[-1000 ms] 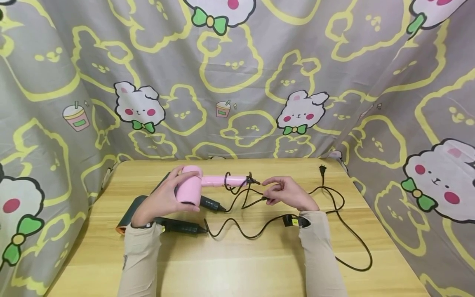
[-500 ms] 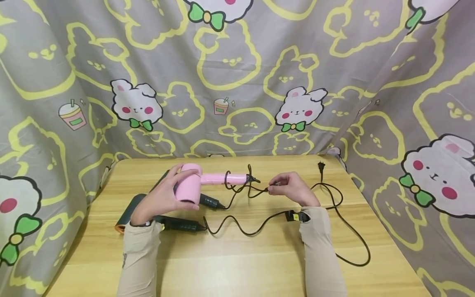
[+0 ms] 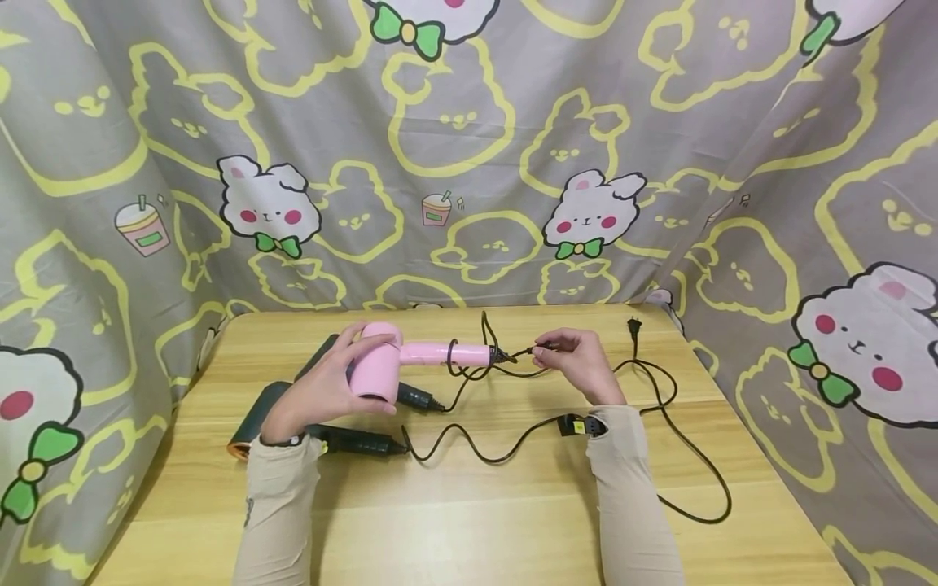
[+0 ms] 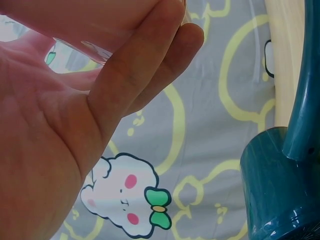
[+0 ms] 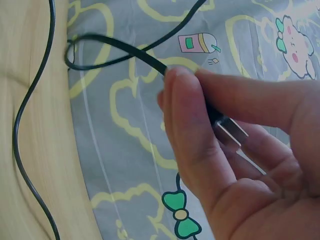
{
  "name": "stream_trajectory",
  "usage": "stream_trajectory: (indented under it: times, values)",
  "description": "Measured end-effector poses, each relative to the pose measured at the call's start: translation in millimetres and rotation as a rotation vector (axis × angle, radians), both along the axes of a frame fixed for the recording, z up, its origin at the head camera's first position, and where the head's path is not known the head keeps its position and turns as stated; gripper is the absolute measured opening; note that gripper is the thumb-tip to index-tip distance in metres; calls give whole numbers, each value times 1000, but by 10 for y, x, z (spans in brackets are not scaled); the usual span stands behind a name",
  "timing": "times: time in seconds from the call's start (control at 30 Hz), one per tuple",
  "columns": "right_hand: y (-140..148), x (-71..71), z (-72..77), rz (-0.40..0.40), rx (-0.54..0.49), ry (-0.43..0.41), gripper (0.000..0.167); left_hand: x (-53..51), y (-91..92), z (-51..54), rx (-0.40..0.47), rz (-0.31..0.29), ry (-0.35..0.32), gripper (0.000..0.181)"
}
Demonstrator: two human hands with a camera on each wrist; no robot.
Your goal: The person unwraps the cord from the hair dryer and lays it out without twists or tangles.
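My left hand (image 3: 322, 387) grips the head of a pink hair dryer (image 3: 377, 374), whose handle points right. Its black cord (image 3: 486, 325) loops around the handle and its end. With thumb and fingers, my right hand (image 3: 579, 362) pinches the plug (image 5: 231, 131) of a black cord (image 5: 150, 59); two metal prongs show between the fingers in the right wrist view. In the left wrist view the left fingers (image 4: 135, 70) lie against the pink dryer (image 4: 95, 20), and a dark green hair dryer (image 4: 270, 190) shows at the right.
Two dark green hair dryers lie at the left, one with its handle (image 3: 359, 441) toward me, the other's handle (image 3: 418, 397) behind it. Their black cords run right across the wooden table (image 3: 440, 529). A plug (image 3: 635, 328) lies at the back right. Patterned curtain (image 3: 469, 163) encloses the table.
My right hand has moved up and slightly right, drawing the plug and cord with it. The cord loop by the handle's end now stands higher. My left hand has hardly moved.
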State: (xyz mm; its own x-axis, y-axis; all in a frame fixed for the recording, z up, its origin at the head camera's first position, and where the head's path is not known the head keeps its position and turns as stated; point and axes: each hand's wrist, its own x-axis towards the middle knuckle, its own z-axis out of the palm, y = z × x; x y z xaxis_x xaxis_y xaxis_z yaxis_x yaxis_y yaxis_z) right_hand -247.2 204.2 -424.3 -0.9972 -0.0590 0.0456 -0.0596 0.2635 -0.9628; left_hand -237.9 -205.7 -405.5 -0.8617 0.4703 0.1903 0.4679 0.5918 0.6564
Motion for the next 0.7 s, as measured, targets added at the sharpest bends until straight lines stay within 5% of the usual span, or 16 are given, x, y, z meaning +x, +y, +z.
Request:
stream_trajectory:
  times: [0.3,0.7]
  values:
    - [-50,-24,23,-101,-218,41,30,-1,9,-11,2,-6,27,100]
    - [-108,3,82,-106,-368,85,36,-9,0,-28,-12,10,12,100]
